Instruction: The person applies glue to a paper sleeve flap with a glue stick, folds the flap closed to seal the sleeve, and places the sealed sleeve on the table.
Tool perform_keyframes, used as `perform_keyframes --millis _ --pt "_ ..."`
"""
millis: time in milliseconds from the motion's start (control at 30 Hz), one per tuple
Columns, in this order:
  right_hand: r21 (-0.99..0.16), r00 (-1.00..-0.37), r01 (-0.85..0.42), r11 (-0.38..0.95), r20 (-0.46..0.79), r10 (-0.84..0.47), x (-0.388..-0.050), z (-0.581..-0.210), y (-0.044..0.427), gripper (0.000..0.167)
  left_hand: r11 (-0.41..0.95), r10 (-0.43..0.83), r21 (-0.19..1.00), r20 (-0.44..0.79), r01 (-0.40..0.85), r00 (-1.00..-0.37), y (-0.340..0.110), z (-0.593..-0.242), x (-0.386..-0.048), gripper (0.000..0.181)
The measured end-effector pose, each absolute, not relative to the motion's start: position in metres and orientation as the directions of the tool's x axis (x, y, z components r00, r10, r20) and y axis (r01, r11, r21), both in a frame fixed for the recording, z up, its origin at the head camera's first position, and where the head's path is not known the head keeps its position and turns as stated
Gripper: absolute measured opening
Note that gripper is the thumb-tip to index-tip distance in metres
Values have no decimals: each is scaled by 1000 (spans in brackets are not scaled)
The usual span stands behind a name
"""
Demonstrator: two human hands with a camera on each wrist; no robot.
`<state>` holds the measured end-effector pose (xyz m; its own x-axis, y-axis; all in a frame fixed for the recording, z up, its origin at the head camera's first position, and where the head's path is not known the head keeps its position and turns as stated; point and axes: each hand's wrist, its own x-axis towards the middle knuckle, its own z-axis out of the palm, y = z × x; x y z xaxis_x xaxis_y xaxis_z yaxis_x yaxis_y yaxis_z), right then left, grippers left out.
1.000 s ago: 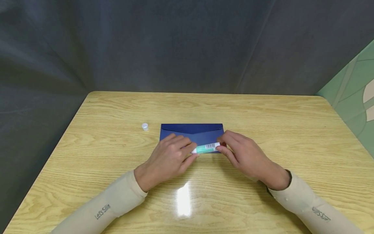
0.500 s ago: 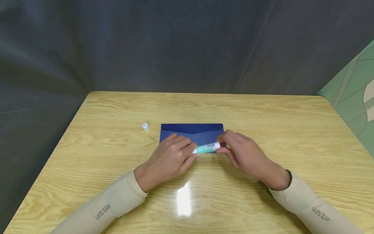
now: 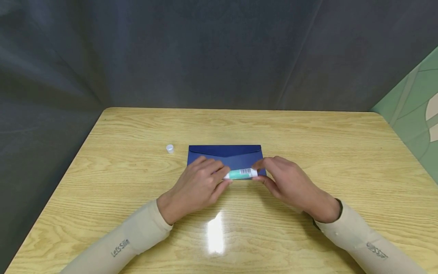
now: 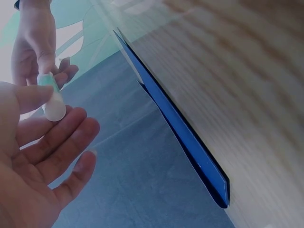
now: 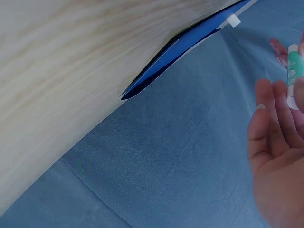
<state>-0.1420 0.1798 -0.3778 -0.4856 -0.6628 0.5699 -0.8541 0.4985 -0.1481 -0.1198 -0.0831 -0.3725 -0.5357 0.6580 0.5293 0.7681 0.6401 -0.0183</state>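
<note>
A glue stick (image 3: 240,174) with a white and mint-green body and a barcode label is held level over the blue envelope (image 3: 219,151). My left hand (image 3: 200,186) pinches its left end between thumb and fingers. At the other end, the thumb and fingertips of my right hand (image 3: 291,182) hold the white part. The left wrist view shows the round white end of the stick against the left fingers (image 4: 71,137), the lower ones spread loosely. Lying flat, the envelope has its pointed flap on the far side; both hands cover parts of its near edge.
A small white cap (image 3: 170,148) stands on the wooden table (image 3: 119,152), left of the envelope. Dark cloth (image 3: 212,57) hangs behind the table and along its left side. A green patterned surface (image 3: 410,102) lies beyond the right edge.
My right fingers and thumb have shifted slightly around the right end of the glue stick, and its label has turned a little. The left hand, envelope and cap have stayed in place.
</note>
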Motion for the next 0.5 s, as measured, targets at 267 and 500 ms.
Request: perform_keyframes --millis 267,500 --pt "-207 -540 -834 511 495 -681 -139 -376 179 37 634 671 -62 540 771 -508 -81 -371 -118 22" --pt "-179 -489 -866 468 502 -713 -138 -376 177 28 632 681 -117 556 766 -477 -79 -371 -118 28"
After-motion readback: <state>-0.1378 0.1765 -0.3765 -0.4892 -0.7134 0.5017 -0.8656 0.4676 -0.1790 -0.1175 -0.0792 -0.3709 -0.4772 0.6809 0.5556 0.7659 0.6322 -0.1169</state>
